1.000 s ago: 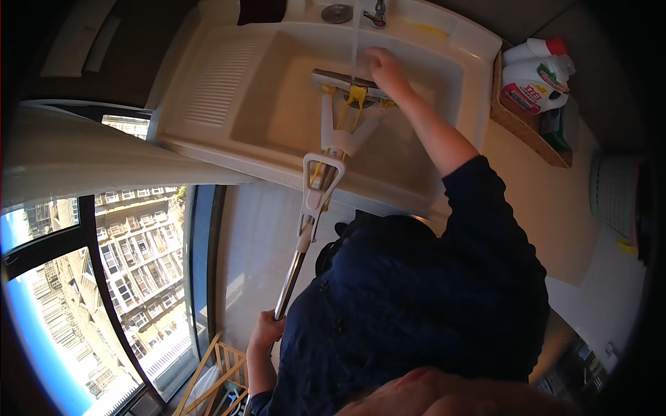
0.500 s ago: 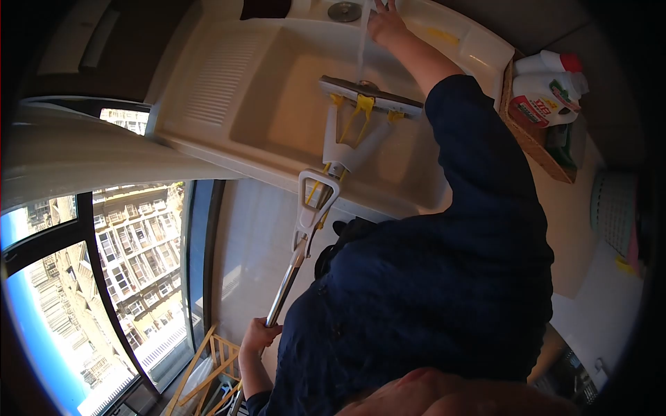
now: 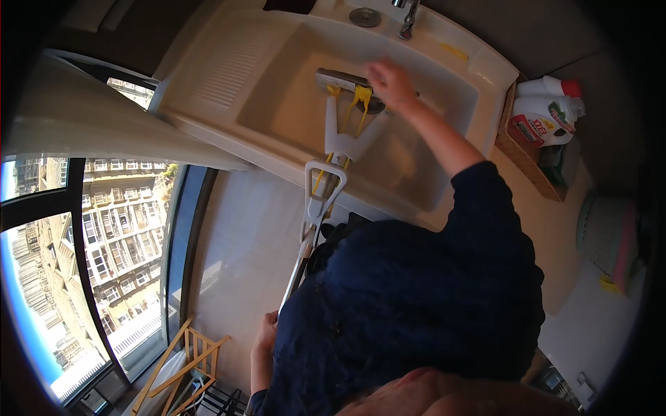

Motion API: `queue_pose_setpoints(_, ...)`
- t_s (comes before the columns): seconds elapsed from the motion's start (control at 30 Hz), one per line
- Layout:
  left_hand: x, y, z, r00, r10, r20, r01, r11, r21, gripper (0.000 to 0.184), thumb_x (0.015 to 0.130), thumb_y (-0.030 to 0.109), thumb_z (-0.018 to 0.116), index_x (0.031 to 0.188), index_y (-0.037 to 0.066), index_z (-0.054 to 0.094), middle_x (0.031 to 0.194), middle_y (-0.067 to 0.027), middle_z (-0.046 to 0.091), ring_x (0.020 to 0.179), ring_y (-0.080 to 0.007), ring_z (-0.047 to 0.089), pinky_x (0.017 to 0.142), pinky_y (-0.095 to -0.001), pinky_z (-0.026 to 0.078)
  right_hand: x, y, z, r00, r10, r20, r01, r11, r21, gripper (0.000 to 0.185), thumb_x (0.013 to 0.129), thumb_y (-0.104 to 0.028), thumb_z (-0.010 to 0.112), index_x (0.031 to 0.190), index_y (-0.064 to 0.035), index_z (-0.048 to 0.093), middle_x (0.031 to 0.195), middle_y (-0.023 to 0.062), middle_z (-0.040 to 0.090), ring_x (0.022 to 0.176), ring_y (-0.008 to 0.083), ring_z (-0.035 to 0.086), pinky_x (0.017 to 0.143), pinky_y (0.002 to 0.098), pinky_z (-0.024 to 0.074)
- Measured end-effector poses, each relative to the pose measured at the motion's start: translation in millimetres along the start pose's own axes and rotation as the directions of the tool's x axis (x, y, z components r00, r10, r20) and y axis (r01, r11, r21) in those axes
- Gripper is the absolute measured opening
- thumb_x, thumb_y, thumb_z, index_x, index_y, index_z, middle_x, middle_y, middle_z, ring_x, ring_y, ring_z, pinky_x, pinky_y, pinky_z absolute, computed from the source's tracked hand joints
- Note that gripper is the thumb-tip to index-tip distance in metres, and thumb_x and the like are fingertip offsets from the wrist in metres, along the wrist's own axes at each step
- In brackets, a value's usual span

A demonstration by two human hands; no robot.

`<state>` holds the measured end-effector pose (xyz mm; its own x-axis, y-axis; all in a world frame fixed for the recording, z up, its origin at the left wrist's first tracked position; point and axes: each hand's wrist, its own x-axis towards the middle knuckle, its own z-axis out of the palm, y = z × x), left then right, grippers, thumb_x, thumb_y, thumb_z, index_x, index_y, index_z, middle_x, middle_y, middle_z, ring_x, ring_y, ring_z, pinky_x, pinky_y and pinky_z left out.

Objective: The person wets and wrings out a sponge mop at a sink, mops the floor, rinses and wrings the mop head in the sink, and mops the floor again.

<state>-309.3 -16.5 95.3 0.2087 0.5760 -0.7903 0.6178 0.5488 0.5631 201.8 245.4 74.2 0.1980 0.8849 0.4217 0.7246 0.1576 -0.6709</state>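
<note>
A butterfly sponge mop [image 3: 350, 147] with white wings and yellow clips lies across the front edge of the sink [image 3: 277, 104]. Its grey head rests inside the basin, partly covered by my right hand [image 3: 393, 84], which is over the head's right part. That hand is smeared by motion, so its fingers are unclear. Down at the lower left, my left hand [image 3: 264, 331] is closed around the mop's metal pole, close against my dark blue shirt. A chrome tap [image 3: 408, 26] stands at the sink's back edge, with no water stream visible.
A wicker basket [image 3: 522, 161] with white cleaning bottles [image 3: 544, 118] sits right of the sink. A wooden folding rack [image 3: 198, 353] stands at lower left by the window [image 3: 125, 243]. A ribbed drainboard [image 3: 232, 73] adjoins the basin, and a curtain [image 3: 139, 128] hangs on the left.
My right hand has come down from the tap to the mop head. The running water has stopped. My left hand stays on the pole, and the view has shifted slightly.
</note>
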Motion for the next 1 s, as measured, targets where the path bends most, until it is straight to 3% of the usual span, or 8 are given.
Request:
queue_pose_setpoints(0.07, 3.0, -5.6, 1.3, 0.999, 0.031, 0.021, -0.031, 1.000, 0.006, 0.042, 0.074, 0.034, 0.050, 0.066, -0.007, 0.050, 0.054, -0.0012, 0.045, 0.057, -0.0064, 0.040, 0.048, -0.0261, 0.035, -47.6, -32.2, 42.3, 0.912, 0.042, 0.408, -0.273, 0.804, 0.529, 0.027, 0.080, -0.027, 0.048, 0.091, -0.0039, 0.056, 0.085, 0.0098, 0.057, 0.077, 0.0150, 0.055, 0.070, 0.0268, 0.0428)
queue_pose_setpoints(0.2, 0.4, 7.5, -0.3, 0.999, 0.025, 0.029, -0.027, 0.997, 0.069, 0.040, 0.076, 0.031, 0.048, 0.067, -0.007, 0.050, 0.056, -0.0033, 0.049, 0.059, -0.0075, 0.042, 0.051, -0.0268, 0.037, -76.2, -89.2, 70.9, 0.674, -0.119, 0.729, -0.566, 0.551, 0.613, 0.039, 0.083, -0.031, 0.041, 0.111, -0.0037, 0.043, 0.103, 0.0095, 0.051, 0.098, 0.0143, 0.046, 0.085, 0.0280, 0.0348)
queue_pose_setpoints(0.27, -6.8, 25.4, 3.2, 0.998, 0.065, 0.021, -0.066, 0.993, 0.093, 0.040, 0.076, 0.031, 0.047, 0.067, -0.008, 0.050, 0.057, -0.0047, 0.050, 0.060, -0.0079, 0.042, 0.052, -0.0275, 0.037, -78.9, -96.9, 75.1, 0.547, -0.297, 0.783, -0.833, -0.096, 0.545, 0.051, 0.083, -0.033, 0.039, 0.122, -0.0044, 0.027, 0.119, 0.0121, 0.037, 0.112, 0.0219, 0.033, 0.094, 0.0319, 0.0229)
queue_pose_setpoints(0.5, -15.2, 64.4, 13.8, 0.999, -0.006, -0.040, 0.011, 0.990, 0.138, 0.045, 0.078, 0.035, 0.045, 0.067, -0.008, 0.050, 0.057, -0.0078, 0.052, 0.060, -0.0103, 0.045, 0.053, -0.0298, 0.038, -87.0, -201.5, 36.2, 0.592, -0.453, 0.667, -0.684, 0.155, 0.712, 0.058, 0.080, -0.020, 0.041, 0.127, -0.0065, 0.011, 0.130, 0.0117, 0.019, 0.121, 0.0246, 0.012, 0.098, 0.0331, 0.0073)
queue_pose_setpoints(0.7, -7.1, 54.0, 18.6, 0.995, -0.024, -0.099, 0.041, 0.983, 0.177, 0.046, 0.078, 0.037, 0.045, 0.067, -0.008, 0.050, 0.056, -0.0082, 0.051, 0.059, -0.0111, 0.045, 0.053, -0.0301, 0.038, -118.7, -248.9, 39.8, 0.652, -0.603, 0.460, -0.219, 0.431, 0.875, 0.064, 0.070, -0.004, 0.042, 0.127, -0.0077, 0.015, 0.131, 0.0088, 0.014, 0.122, 0.0226, 0.010, 0.098, 0.0330, 0.0111)
queue_pose_setpoints(0.73, -5.7, 51.9, 19.7, 0.994, -0.028, -0.110, 0.047, 0.982, 0.182, 0.047, 0.078, 0.037, 0.045, 0.067, -0.008, 0.050, 0.056, -0.0082, 0.051, 0.059, -0.0113, 0.046, 0.053, -0.0302, 0.038, -127.4, -254.3, 38.5, 0.579, -0.640, 0.505, -0.015, 0.611, 0.791, 0.064, 0.068, -0.003, 0.041, 0.127, -0.0092, 0.017, 0.131, 0.0089, 0.015, 0.121, 0.0247, 0.013, 0.097, 0.0341, 0.0127)
queue_pose_setpoints(0.93, 5.2, 48.2, 22.0, 0.984, -0.046, -0.172, 0.085, 0.969, 0.230, 0.048, 0.078, 0.039, 0.045, 0.067, -0.008, 0.050, 0.055, -0.0086, 0.051, 0.058, -0.0121, 0.046, 0.053, -0.0305, 0.038, -129.5, -254.2, 39.8, 0.630, -0.584, 0.513, -0.092, 0.599, 0.795, 0.065, 0.066, 0.001, 0.040, 0.126, -0.0109, 0.020, 0.130, 0.0091, 0.016, 0.120, 0.0247, 0.014, 0.097, 0.0350, 0.0135)
queue_pose_setpoints(1.0, 5.8, 49.1, 22.8, 0.978, -0.057, -0.198, 0.105, 0.966, 0.238, 0.049, 0.078, 0.039, 0.045, 0.067, -0.008, 0.050, 0.054, -0.0087, 0.050, 0.058, -0.0124, 0.047, 0.053, -0.0306, 0.038, -122.4, -251.9, 40.3, 0.617, -0.580, 0.532, -0.319, 0.434, 0.843, 0.066, 0.065, 0.004, 0.040, 0.126, -0.0096, 0.020, 0.130, 0.0084, 0.017, 0.121, 0.0220, 0.014, 0.097, 0.0336, 0.0139)
